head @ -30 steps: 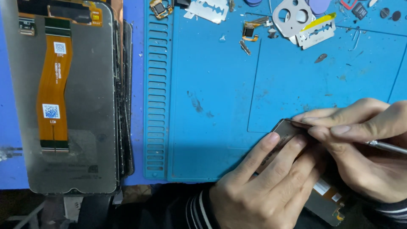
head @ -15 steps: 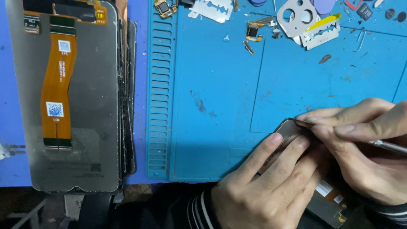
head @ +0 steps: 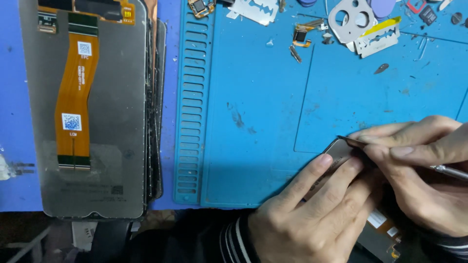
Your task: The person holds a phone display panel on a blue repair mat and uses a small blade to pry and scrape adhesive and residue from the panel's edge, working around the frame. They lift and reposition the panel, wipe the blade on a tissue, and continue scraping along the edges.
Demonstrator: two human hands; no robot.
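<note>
Gripping a phone part (head: 339,152) at the lower right of the blue mat (head: 263,112), near its front edge, left hand (head: 307,219) coming up from below with fingers (head: 312,175) stretched together along the part's near side and over its face, so only the grey rounded top corner shows between both hands. Pressed in from the right, right hand (head: 424,170), thumb and forefinger pinched together on a thin blade (head: 352,140) laid along the part's upper edge, fingertips just beside that corner and touching the left fingertips. Poking out to the right behind that hand, a slim metal tool (head: 451,171); held or merely lying under the fingers, cannot tell. Peeking out under the wrists at the bottom, more of the part with an orange strip. Well apart, at far left, a stack of screens (head: 117,117) lying face down, orange flex cable (head: 75,97) running down the top one. Scattered along the mat's far edge: razor blades (head: 378,39), a metal camera plate (head: 353,19), small connectors and scraps.
</note>
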